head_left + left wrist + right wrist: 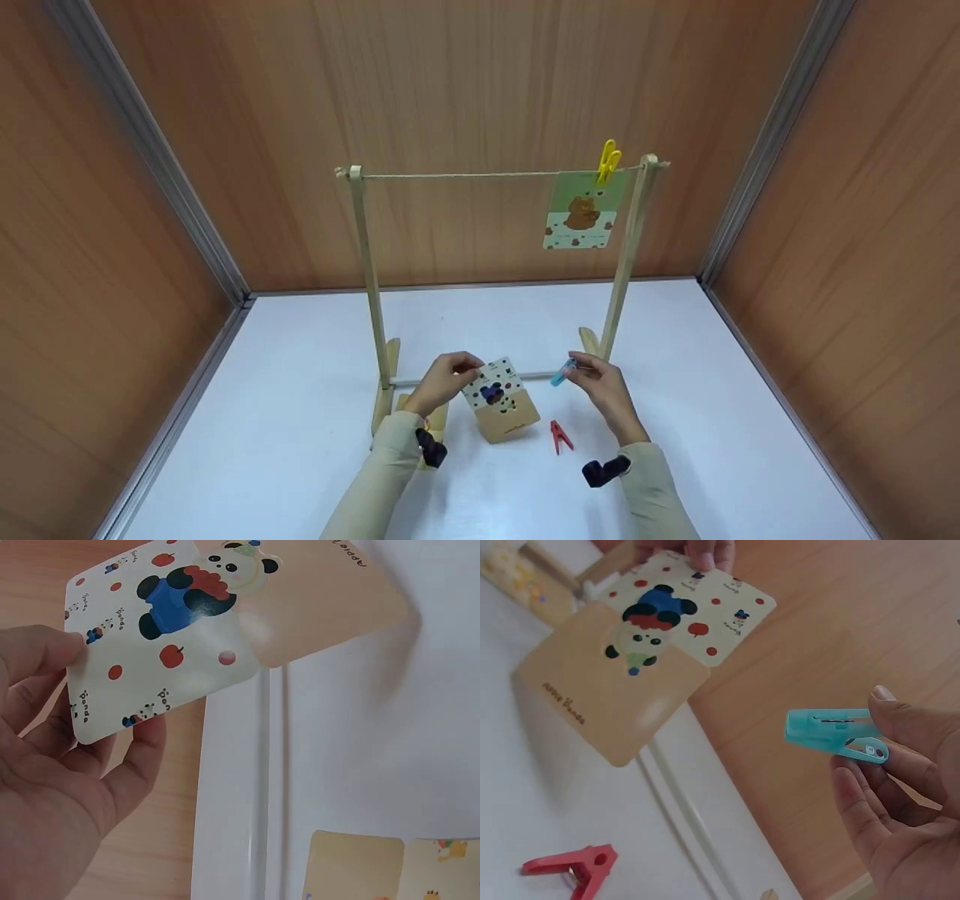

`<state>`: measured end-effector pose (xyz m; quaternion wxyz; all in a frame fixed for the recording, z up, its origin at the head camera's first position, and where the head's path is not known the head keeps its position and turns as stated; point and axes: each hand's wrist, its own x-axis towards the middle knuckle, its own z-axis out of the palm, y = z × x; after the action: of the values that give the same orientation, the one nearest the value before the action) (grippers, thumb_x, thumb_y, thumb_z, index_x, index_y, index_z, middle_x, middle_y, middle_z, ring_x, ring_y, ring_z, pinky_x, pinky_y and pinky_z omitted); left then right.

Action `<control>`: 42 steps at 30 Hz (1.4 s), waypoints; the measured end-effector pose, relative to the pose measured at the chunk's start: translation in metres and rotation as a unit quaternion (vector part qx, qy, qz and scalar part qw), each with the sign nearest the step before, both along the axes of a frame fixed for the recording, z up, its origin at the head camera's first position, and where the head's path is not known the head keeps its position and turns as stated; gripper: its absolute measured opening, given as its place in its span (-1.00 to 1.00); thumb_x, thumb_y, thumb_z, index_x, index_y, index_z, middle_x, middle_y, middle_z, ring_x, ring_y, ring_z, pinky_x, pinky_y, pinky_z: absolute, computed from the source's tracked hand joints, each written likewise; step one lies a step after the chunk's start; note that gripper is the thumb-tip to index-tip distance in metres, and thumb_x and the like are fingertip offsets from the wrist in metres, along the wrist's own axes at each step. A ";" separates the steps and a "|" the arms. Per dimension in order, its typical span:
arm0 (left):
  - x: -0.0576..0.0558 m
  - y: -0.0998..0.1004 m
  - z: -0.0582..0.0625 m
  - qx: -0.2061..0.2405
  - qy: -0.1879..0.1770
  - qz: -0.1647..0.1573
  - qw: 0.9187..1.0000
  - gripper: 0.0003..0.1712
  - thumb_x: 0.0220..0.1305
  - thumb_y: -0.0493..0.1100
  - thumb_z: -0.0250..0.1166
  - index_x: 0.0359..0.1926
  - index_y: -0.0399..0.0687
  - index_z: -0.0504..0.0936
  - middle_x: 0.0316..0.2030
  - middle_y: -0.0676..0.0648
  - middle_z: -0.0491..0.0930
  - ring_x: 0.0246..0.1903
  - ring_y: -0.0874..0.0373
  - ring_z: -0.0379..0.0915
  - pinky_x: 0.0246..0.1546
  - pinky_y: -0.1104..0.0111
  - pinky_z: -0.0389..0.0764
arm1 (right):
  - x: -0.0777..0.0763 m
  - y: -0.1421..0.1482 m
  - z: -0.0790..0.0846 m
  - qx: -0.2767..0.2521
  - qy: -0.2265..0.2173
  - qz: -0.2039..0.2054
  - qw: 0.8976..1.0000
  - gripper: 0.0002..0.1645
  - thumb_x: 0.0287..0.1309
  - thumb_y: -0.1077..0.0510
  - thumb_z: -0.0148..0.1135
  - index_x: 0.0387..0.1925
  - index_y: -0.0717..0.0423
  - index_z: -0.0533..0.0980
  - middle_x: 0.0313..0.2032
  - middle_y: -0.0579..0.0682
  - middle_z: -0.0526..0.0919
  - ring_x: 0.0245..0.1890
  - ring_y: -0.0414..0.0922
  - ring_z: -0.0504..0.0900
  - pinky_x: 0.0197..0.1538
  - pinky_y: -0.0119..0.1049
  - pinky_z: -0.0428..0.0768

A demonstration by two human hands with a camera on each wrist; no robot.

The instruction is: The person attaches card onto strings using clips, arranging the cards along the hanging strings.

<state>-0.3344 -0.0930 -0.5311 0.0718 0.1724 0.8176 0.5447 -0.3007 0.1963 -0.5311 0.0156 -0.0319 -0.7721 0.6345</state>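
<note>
My left hand [448, 381] pinches a panda card [501, 401] by its white, apple-patterned end. The card's other half is tan, and in the head view that half hangs lower, tilted. Between the thumb and fingers of my right hand [604, 390] is a light blue clothespin [832, 729], its nose pointing toward the card. A red clothespin [559, 436] lies on the white table between and below the two hands. The right wrist view also shows the red clothespin [574, 870] at its lower left.
A wooden frame holds a string [465, 175] between two posts. Near the right post [628, 262], a yellow clothespin [608, 161] clips a green bear card [582, 217] to the string. Another card [356, 862] lies on the table, partly behind my left forearm in the head view.
</note>
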 end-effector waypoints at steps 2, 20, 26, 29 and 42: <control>-0.001 0.000 0.004 0.000 0.000 0.004 1.000 -0.82 0.33 -0.28 0.15 -0.11 -0.21 0.63 -0.18 -0.13 0.63 -0.23 0.17 0.48 -0.18 0.35 0.56 | -0.002 -0.001 0.005 0.001 0.008 0.005 1.000 -0.44 0.12 0.06 0.36 0.15 0.13 0.50 -0.05 0.06 0.64 -0.07 -0.12 0.59 0.17 -0.15 0.51; -0.012 0.005 0.047 0.033 0.005 0.063 0.997 -0.79 0.28 -0.14 0.28 -0.14 -0.17 0.64 -0.24 -0.03 0.65 -0.24 0.17 0.51 -0.14 0.33 0.54 | -0.016 -0.015 0.060 0.022 0.053 0.045 0.997 -0.41 0.08 -0.01 0.40 0.15 0.08 0.51 -0.07 0.03 0.63 -0.03 -0.15 0.59 0.12 -0.29 0.53; -0.016 0.008 0.066 0.049 0.019 0.095 0.994 -0.82 0.29 -0.16 0.27 -0.14 -0.14 0.66 -0.21 -0.06 0.66 -0.21 0.15 0.54 -0.10 0.29 0.56 | -0.017 -0.022 0.083 0.035 0.068 0.059 0.995 -0.42 0.11 -0.03 0.37 0.15 0.06 0.50 -0.07 0.02 0.63 -0.03 -0.13 0.58 0.11 -0.29 0.54; -0.018 0.009 0.075 0.055 0.029 0.105 0.993 -0.81 0.31 -0.18 0.25 -0.13 -0.17 0.66 -0.20 -0.09 0.66 -0.20 0.13 0.56 -0.08 0.26 0.57 | -0.019 -0.025 0.091 0.042 0.076 0.064 0.994 -0.43 0.12 -0.02 0.36 0.15 0.07 0.51 -0.05 0.04 0.62 -0.01 -0.11 0.58 0.10 -0.29 0.54; -0.025 0.016 0.117 0.090 0.089 0.138 0.982 -0.84 0.33 -0.16 0.23 -0.15 -0.11 0.65 -0.25 -0.01 0.60 -0.24 0.19 0.41 -0.25 0.41 0.47 | -0.028 -0.031 0.134 0.048 0.146 0.087 0.984 -0.44 0.16 0.02 0.33 0.17 0.12 0.49 -0.02 0.07 0.60 0.02 -0.10 0.55 0.09 -0.36 0.53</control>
<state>-0.3591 -0.0770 -0.4145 -0.0929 0.1116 0.7842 0.6033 -0.3283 0.1651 -0.3967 0.0738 0.1291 -0.7907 0.5938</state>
